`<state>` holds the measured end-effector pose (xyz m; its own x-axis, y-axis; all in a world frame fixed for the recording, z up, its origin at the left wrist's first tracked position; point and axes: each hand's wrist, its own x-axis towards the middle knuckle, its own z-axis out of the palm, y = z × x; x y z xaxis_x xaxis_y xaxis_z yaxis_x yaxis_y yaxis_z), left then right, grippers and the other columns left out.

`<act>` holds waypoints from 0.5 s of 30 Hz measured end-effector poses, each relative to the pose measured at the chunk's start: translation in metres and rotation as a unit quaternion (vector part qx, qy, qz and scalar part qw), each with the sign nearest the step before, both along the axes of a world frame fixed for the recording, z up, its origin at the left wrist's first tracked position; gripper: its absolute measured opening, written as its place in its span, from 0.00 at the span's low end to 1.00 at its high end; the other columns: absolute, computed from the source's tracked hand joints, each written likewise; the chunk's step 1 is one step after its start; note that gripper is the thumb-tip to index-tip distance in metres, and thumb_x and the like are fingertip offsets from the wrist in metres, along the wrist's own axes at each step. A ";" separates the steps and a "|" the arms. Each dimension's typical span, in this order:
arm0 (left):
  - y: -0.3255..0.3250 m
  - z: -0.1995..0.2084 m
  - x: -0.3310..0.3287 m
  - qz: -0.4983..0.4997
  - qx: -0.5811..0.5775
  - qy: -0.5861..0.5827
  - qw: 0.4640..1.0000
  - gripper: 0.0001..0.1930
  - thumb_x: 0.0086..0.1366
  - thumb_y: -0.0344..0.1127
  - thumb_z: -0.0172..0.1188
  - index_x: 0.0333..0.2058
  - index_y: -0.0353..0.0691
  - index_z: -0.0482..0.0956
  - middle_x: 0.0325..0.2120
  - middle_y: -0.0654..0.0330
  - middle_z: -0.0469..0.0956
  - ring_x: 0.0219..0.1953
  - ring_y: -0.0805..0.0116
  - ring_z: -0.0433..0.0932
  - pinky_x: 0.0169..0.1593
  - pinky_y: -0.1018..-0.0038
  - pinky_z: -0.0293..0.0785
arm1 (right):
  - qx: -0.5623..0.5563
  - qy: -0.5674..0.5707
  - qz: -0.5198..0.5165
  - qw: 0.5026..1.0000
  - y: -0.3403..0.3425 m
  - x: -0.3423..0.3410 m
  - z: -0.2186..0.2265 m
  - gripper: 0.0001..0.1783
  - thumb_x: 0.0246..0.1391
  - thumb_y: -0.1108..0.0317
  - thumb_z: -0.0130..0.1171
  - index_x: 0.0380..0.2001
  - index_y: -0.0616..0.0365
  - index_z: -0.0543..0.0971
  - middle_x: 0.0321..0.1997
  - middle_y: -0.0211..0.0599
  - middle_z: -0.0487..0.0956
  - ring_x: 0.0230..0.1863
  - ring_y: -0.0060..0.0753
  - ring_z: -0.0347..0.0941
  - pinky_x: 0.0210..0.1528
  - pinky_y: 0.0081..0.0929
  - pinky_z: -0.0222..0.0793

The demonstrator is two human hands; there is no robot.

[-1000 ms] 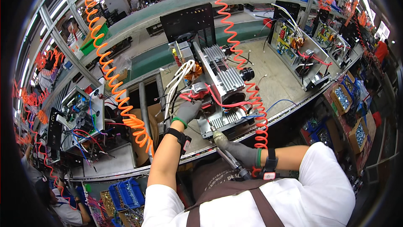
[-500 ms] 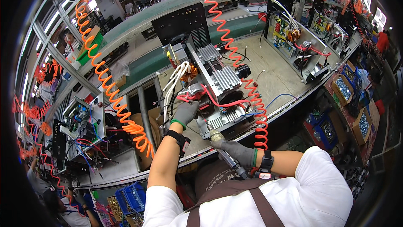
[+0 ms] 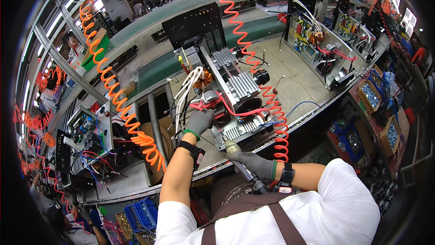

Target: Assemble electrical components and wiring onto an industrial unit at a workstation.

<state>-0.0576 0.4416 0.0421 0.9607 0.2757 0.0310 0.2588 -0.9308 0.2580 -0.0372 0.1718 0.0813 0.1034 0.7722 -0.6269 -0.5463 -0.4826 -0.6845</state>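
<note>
A power-supply-like machine (image 3: 244,86) with finned silver heat sinks, a copper coil and a black fan lies open on the workbench. My right hand (image 3: 256,163), in a grey glove, is wrapped round a power screwdriver (image 3: 244,171). The tool's front end points at the near left corner of the machine's metal panel; exactly what its tip touches is too small to tell. My left hand (image 3: 200,122), also gloved, reaches to the machine's left side, just below a thick red cable (image 3: 206,104). Its fingers are bent together, and their tips are partly hidden. White wires (image 3: 186,92) rise beside it.
Orange coiled air hoses (image 3: 115,86) hang left and right of the machine. Similar open units stand on the bench at left (image 3: 88,136) and right (image 3: 319,50). Blue bins (image 3: 141,213) sit below the bench edge. Boxes of screws (image 3: 369,95) stand at right.
The screwdriver has shifted slightly toward the panel, so less of its thin bit shows. My left hand stays in about the same place.
</note>
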 end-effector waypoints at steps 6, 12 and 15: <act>-0.002 0.003 0.001 -0.005 0.044 0.009 0.999 0.13 0.65 0.44 0.39 0.35 0.46 0.70 0.25 0.46 0.75 0.30 0.44 0.75 0.33 0.56 0.69 | -0.016 -0.008 -0.010 1.000 0.001 -0.002 0.002 0.26 0.48 0.39 0.58 0.25 0.52 0.72 0.18 0.28 0.71 0.15 0.21 0.67 0.17 0.20 0.64; -0.003 0.004 0.001 0.008 0.023 0.020 1.000 0.13 0.65 0.45 0.40 0.35 0.46 0.71 0.26 0.46 0.75 0.30 0.43 0.75 0.33 0.56 0.69 | -0.018 -0.014 -0.012 1.000 0.002 -0.002 0.000 0.27 0.48 0.38 0.58 0.25 0.53 0.73 0.18 0.28 0.72 0.15 0.22 0.67 0.17 0.21 0.65; -0.002 0.001 0.001 -0.005 0.051 0.005 0.999 0.12 0.65 0.44 0.40 0.35 0.47 0.71 0.26 0.46 0.75 0.30 0.44 0.75 0.33 0.55 0.69 | -0.025 -0.018 -0.013 0.999 0.002 -0.003 0.000 0.27 0.47 0.38 0.58 0.25 0.54 0.73 0.19 0.29 0.72 0.16 0.22 0.68 0.17 0.21 0.65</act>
